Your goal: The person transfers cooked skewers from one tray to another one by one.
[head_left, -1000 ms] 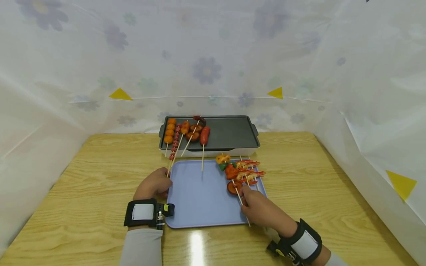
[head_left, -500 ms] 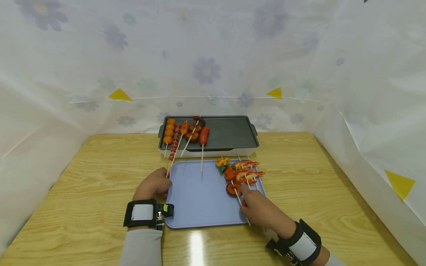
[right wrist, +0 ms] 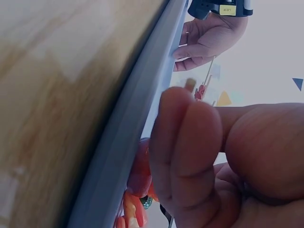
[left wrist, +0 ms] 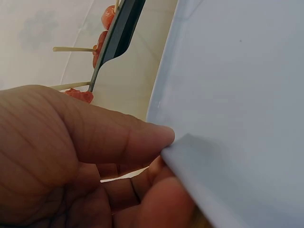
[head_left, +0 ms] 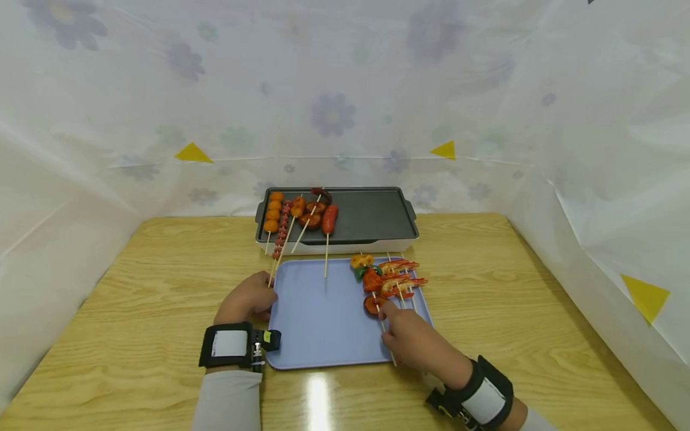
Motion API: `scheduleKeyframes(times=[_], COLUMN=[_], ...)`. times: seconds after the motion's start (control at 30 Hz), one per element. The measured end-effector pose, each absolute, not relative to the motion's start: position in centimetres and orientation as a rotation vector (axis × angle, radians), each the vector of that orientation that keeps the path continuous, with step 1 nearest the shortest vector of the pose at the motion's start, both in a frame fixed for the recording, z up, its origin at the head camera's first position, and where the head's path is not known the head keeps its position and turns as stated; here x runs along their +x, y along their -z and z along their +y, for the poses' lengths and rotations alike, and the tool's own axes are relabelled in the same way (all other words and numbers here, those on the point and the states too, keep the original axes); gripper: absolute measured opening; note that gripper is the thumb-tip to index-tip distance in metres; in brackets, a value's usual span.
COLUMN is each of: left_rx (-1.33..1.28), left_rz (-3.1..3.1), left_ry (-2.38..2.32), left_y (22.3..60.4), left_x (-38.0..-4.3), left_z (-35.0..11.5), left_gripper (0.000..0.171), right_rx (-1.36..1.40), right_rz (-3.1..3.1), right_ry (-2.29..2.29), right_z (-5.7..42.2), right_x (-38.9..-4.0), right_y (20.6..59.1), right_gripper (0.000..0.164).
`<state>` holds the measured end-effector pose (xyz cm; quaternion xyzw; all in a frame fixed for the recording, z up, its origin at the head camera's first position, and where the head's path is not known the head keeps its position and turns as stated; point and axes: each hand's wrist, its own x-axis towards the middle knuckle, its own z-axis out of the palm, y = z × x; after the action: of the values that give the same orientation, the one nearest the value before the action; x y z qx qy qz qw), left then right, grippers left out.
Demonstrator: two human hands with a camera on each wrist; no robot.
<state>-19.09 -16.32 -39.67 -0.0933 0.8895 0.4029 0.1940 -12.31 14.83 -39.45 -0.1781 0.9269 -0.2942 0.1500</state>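
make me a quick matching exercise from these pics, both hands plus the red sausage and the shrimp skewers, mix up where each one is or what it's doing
Column one
1. left hand
2. red sausage
3. right hand
4. shrimp skewers

Column two
A. gripping a mixed skewer with yellow, green and red pieces
B. lying at the right side of the blue-grey tray
C. pinching the tray's left edge
D. resting on the dark griddle

Right pairs: 1-C, 2-D, 3-A, 4-B
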Motion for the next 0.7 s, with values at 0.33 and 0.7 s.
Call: scheduleKeyframes(times=[0.33,0.7], left_rx=[-0.26,-0.275], left_rz=[2.508,2.487], left_ry=[-1.114,-1.142], left_y=[39.9,39.9], left_x=[-19.1,-19.3], left_z=[-16.4,-16.4], left_gripper=[0.03,0.032], right_rx=[-0.612,-0.888], right_rz=[2.755,2.998], right_ry=[0.77,0.812], right_z=[15.3,16.3], right_x=[-12.7,-13.3], right_y=[38.8,37.8], right_gripper=[0.017,0.021])
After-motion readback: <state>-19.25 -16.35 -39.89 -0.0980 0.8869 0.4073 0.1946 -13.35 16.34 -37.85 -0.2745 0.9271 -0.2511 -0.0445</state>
